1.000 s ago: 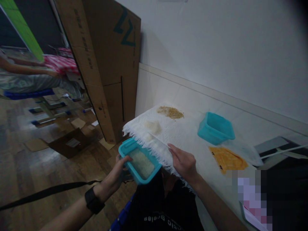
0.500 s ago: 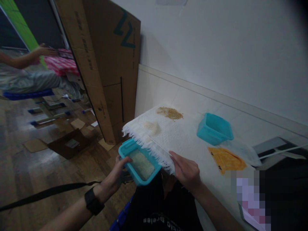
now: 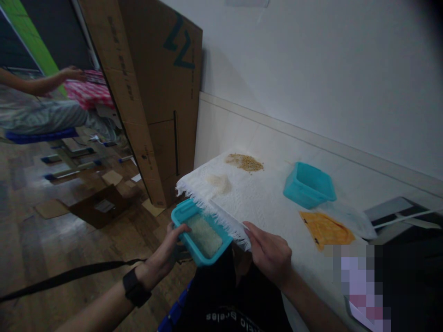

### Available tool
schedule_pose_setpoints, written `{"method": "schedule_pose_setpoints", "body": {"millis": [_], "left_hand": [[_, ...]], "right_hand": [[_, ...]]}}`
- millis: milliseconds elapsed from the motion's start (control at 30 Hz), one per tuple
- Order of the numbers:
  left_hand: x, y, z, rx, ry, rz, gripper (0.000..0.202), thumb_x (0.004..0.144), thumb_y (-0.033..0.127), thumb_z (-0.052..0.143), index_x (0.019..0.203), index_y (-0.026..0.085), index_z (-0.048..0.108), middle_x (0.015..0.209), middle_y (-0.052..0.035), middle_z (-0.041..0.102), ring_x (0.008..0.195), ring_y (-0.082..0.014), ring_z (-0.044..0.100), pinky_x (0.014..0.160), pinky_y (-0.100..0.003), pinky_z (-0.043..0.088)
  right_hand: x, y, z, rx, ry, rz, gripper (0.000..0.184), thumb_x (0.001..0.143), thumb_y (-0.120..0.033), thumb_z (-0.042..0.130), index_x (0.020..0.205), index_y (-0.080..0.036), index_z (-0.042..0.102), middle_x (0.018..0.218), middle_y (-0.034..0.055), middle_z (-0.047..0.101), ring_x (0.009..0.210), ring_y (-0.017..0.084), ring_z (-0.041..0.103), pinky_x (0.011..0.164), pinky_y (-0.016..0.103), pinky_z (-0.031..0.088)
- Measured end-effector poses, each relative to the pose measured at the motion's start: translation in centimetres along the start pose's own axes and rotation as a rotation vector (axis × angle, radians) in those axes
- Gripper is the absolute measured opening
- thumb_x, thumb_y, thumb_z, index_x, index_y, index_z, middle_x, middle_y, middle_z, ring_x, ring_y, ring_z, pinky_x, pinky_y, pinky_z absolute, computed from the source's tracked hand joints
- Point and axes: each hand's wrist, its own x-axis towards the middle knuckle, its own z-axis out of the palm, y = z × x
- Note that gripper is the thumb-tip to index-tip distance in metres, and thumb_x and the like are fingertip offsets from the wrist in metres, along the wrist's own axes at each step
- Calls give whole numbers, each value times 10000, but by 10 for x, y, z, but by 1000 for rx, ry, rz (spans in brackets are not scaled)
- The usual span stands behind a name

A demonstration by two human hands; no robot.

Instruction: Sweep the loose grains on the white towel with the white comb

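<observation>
My left hand grips a turquoise plastic bin by its near left rim, the thumb over the edge. White grains that look like rice lie inside it. The bin is under the fringed edge of a white cloth on the table. My right hand is closed on a thin white stick, which lies low along the cloth's edge and points left. Beyond its tip is a small pile of white grains. Farther back sits a heap of yellowish grains.
A second turquoise bin stands on the table's right. Near it lie an orange cloth-like piece and a clear plastic bag. A tall cardboard box rises at the left. Another person's arm shows at far left.
The white stick has shifted toward the cloth's fringed edge, and my right hand has moved slightly down and right. The bin in my left hand has hardly moved.
</observation>
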Motion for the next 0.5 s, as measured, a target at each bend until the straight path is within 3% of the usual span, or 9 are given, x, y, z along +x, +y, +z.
{"method": "schedule_pose_setpoints", "body": {"millis": [200, 333, 500], "left_hand": [[0, 2, 1, 12, 18, -5, 620, 855, 448, 821, 1366, 346, 487, 1027, -37, 711, 813, -323, 797, 718, -488, 677], [1, 1, 1, 18, 29, -4, 561, 874, 417, 802, 1336, 345, 493, 1008, -29, 700, 826, -317, 788, 723, -488, 685], [3, 0, 2, 15, 35, -3, 519, 878, 404, 790, 1296, 346, 488, 1022, -24, 675, 849, -312, 782, 725, -488, 690]], "right_hand": [[15, 34, 29, -88, 19, 56, 316, 1116, -97, 640, 1299, -204, 874, 1014, 57, 936, 705, 165, 877, 762, 193, 706], [18, 41, 45, 40, 20, -5, 370, 1084, -34, 644, 1366, -183, 831, 1099, 81, 935, 783, 173, 898, 806, 202, 717], [9, 34, 42, 131, -19, -28, 511, 1055, 19, 625, 1482, -220, 772, 1173, 62, 929, 912, 182, 914, 886, 237, 740]]}}
